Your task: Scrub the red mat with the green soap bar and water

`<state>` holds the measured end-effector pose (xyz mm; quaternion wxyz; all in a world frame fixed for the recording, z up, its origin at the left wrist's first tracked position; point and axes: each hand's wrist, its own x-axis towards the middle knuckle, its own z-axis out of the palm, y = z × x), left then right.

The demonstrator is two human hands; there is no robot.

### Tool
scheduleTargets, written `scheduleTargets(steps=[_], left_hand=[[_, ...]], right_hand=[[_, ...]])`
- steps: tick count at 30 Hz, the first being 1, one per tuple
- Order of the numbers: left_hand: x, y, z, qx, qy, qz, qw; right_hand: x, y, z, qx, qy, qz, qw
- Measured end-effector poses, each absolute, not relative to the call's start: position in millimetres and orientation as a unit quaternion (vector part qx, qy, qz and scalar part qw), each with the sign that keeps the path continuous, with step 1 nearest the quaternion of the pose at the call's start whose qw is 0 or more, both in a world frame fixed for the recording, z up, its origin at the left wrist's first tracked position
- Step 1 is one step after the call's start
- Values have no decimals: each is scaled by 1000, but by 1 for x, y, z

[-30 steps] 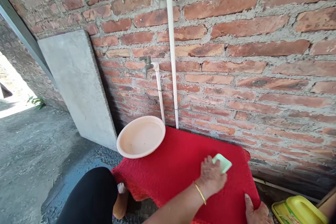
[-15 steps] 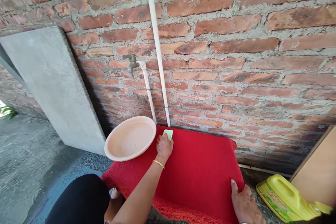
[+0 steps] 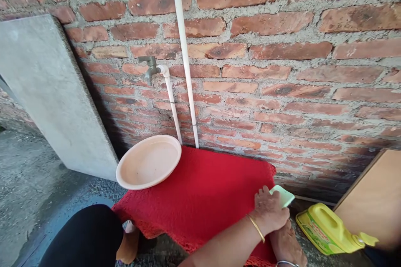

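Observation:
My left hand (image 3: 271, 210), with a gold bangle at the wrist, reaches across to the right edge of a red cloth (image 3: 203, 192). It is closed around a pale green scrub brush (image 3: 282, 196), whose far end sticks out past the cloth's edge; its underside is hidden. Just below, partly covered by the left hand, my right hand (image 3: 287, 244) with a silver bangle holds the cloth's right edge, its fingertips hidden. The cloth lies spread over a low surface, its shaggy fringe hanging at the front. On its left corner stands a pale pink basin (image 3: 148, 162), tilted in view.
A brick wall (image 3: 263, 75) rises behind, carrying a grey tap (image 3: 150, 69) and white pipes (image 3: 184, 50). A concrete slab (image 3: 56, 91) leans at left. On the right are a yellow detergent jug (image 3: 328, 229) and a tan board (image 3: 376, 192). My black-clad knee (image 3: 84, 238) is lower left.
My left hand has moved with the brush from beside the basin to the cloth's right edge, passing over my right hand. The view has shifted slightly.

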<state>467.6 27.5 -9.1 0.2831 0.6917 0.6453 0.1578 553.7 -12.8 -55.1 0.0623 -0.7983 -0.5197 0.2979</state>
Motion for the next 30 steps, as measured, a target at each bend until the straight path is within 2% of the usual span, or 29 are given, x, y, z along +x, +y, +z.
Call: scheduleTargets(steps=[3,9,12,16,20,22,24,27,30], left_hand=[[434,18,4,668,673,161,274],[320,-5,-11,584,799,120,76],[311,-13,-27,575,811,99,39],[365,-16,-34,606,784,99,95],[423,-16,-22,658,708,137,218],[427,-19,-16,663,681,157,267],[408,-25,-14,653,687,166,270],[345,-44,-23,617,751,145,185],[264,-69,-37,562,820,109,31]], right_hand=[[550,-13,-49,-810,-505,296,50],[542,-14,-38,-822,-481,298,62],[543,-16,-38,-823,-479,299,64],[547,-15,-47,-817,-488,299,72],[554,-9,-60,-817,-494,290,70],[558,-6,-66,-814,-499,289,69],[559,-4,-68,-809,-505,292,74],[558,-4,-68,-811,-497,297,84],[555,-5,-65,-820,-480,296,95]])
